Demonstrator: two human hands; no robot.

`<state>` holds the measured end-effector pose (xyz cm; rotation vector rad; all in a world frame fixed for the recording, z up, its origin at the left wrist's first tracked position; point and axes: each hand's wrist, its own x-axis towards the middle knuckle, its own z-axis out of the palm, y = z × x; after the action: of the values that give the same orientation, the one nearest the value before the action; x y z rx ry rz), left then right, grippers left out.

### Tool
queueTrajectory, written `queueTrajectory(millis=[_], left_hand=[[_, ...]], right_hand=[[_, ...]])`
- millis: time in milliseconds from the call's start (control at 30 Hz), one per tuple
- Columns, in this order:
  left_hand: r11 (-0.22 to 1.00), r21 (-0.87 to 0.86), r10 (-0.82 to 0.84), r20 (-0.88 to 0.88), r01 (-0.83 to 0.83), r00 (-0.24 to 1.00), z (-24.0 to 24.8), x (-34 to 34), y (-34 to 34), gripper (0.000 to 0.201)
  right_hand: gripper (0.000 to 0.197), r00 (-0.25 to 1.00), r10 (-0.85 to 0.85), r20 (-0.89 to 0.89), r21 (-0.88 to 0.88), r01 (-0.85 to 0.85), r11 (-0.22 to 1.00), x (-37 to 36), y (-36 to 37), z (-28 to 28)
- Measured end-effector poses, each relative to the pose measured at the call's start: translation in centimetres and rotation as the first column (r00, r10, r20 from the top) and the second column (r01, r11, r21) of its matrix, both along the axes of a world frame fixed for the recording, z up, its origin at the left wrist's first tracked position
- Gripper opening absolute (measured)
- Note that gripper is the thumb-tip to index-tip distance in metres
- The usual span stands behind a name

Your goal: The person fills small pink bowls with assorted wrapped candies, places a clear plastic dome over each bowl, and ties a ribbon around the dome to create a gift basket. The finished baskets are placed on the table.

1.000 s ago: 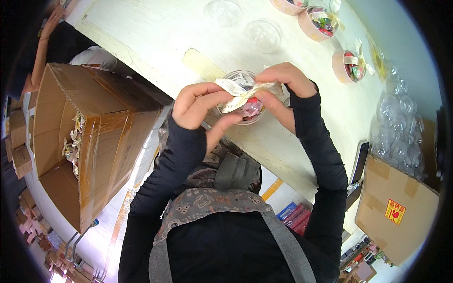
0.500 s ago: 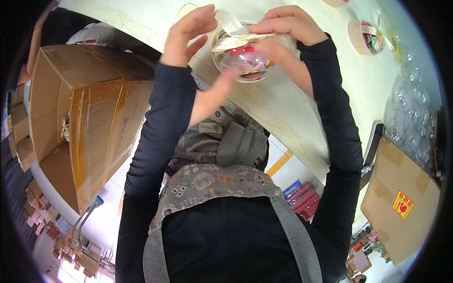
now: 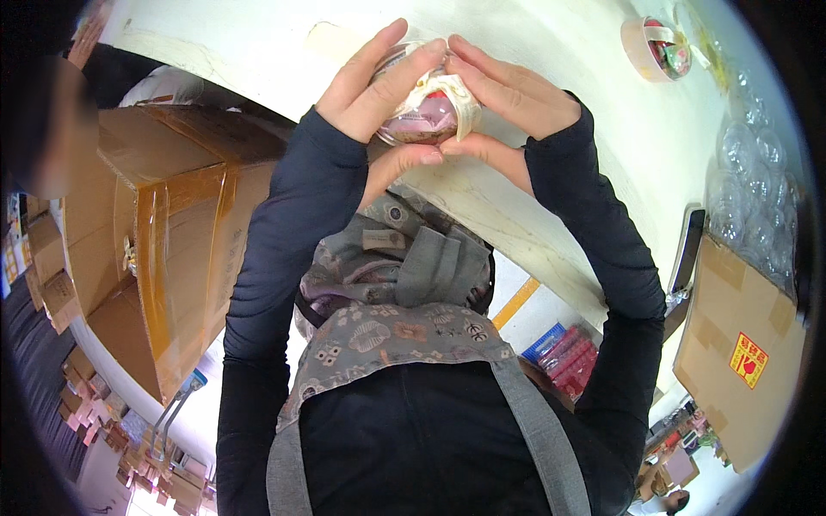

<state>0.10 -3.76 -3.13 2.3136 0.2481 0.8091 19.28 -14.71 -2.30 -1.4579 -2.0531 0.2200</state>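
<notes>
I've got one clear round tub [image 3: 415, 132], pink and red contents [image 3: 428, 110], one cream ribbon [image 3: 467, 105] on top, gripped between my left fingers [image 3: 404, 77] and right fingers [image 3: 490, 67], near the tabletop [image 3: 559, 52] edge; can't tell if lifted. One pink round box [image 3: 635, 52], multicoloured filling, at right. One open carton [image 3: 194, 228] at left, contents mostly hidden.

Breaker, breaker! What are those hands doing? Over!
Left hand and right hand cupped around clear round container. Cream ribbon on it. Hands hide part of its rim. Pink round box apart, to the right.
</notes>
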Motion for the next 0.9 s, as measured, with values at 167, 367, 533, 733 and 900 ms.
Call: queueTrajectory(millis=[167,367,533,733,900], left_hand=[[0.989,-0.119,-0.089,-0.020,0.086,0.996,0.6,0.2,0.4,0.075],[0.985,-0.116,-0.133,-0.061,0.125,0.989,0.9,1.6,0.8,0.089],[0.921,-0.189,-0.342,0.024,0.341,0.939,-2.2,8.0,0.2,0.116],[0.978,-0.017,-0.207,0.058,0.208,0.977,3.8,8.6,3.8,0.076],[0.955,0.005,0.291,0.175,-0.296,0.941,3.5,9.4,11.9,0.053]], right_hand=[[0.065,0.991,-0.002,-0.130,0.121,0.018,0.993,0.2,0.1,-1.3],[0.068,0.991,-0.063,-0.121,0.135,0.079,0.988,0.3,-0.9,0.2],[0.045,0.997,0.073,-0.014,-0.202,-0.074,0.977,11.2,-4.1,-7.5],[0.072,0.805,-0.579,0.125,0.168,0.559,0.812,10.2,-4.6,3.2],[0.059,0.505,-0.772,0.386,0.650,0.445,0.616,9.6,3.1,1.6]])
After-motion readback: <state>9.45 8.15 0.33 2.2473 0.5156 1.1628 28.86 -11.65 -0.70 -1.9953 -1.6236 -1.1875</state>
